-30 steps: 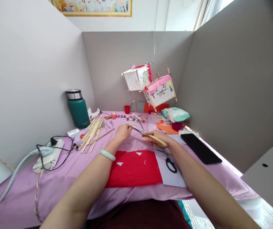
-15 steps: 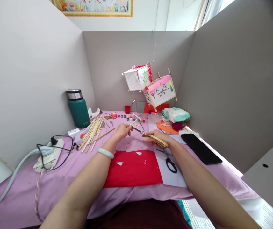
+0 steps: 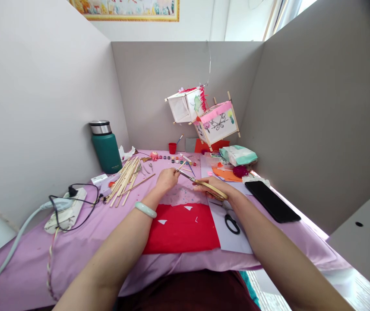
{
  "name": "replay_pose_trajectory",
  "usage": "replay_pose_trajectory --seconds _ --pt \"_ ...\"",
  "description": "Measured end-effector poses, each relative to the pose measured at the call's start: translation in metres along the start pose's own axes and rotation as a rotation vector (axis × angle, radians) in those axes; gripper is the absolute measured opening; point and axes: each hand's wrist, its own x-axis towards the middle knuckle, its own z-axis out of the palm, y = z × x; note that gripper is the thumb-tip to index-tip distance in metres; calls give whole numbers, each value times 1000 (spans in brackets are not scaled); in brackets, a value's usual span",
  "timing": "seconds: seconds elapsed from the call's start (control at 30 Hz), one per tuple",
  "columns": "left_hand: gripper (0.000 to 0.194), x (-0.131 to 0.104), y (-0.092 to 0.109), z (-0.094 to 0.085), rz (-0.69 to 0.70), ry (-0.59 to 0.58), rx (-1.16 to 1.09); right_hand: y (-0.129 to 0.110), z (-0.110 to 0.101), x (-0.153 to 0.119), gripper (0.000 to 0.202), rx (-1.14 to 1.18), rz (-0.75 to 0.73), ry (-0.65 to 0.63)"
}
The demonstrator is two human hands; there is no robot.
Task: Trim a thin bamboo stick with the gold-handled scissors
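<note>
My right hand (image 3: 209, 186) grips a pair of scissors (image 3: 217, 192) with tan-gold handles, the metal blades pointing left and away. At the blade tips, my left hand (image 3: 168, 179) has its fingers pinched together; what is between them is too small and hidden to make out. A short pale stick shows just beyond those fingertips, and I cannot tell whether it is held. Below both hands lies a red sheet (image 3: 181, 231) with a few small white scraps on it. A second pair of scissors with black handles (image 3: 232, 224) rests on white paper (image 3: 233, 245) under my right forearm.
Wooden sticks (image 3: 127, 179) lie in a pile at left, near a green bottle (image 3: 106, 149) and a power strip (image 3: 66, 209). Two paper lanterns (image 3: 219, 123) hang ahead. Small paint pots (image 3: 173, 159) stand behind my hands. A black phone (image 3: 272, 201) lies at right.
My left forearm and its bracelet have shifted slightly right. Both hands keep nearly the same place, the scissors still at the left fingertips.
</note>
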Motion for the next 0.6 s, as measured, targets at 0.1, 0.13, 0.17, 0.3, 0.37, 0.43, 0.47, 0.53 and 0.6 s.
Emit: replay_pose_trajectory --seconds 0.1,0.13,0.17,0.3,0.37,0.43,0.47,0.53,0.6 --pt "31 2 -1 1 16 22 -6 0 0 -1 49 -7 -8 0" --pt "31 2 -2 0 20 25 -10 0 0 -1 49 -8 -7 -1" --pt "30 3 -3 0 20 21 -19 0 -1 -1 49 -8 -8 -2" --pt "29 6 -5 -4 -64 -74 -157 0 -1 -2 49 2 -18 -23" --pt "29 6 -5 -7 -122 -128 -263 -1 -1 -1 49 2 -18 -27" --pt "29 5 -4 -8 -158 -151 -329 -1 -1 -1 49 -4 -19 -27" --pt "29 4 -3 -8 -162 -154 -337 -1 -1 -1 49 -6 -19 -26" --pt "29 4 -2 -8 -143 -147 -297 0 -1 -1 49 -3 -15 -20" --pt "30 4 -2 -6 -95 -123 -207 0 -1 0 50 6 -7 -13"
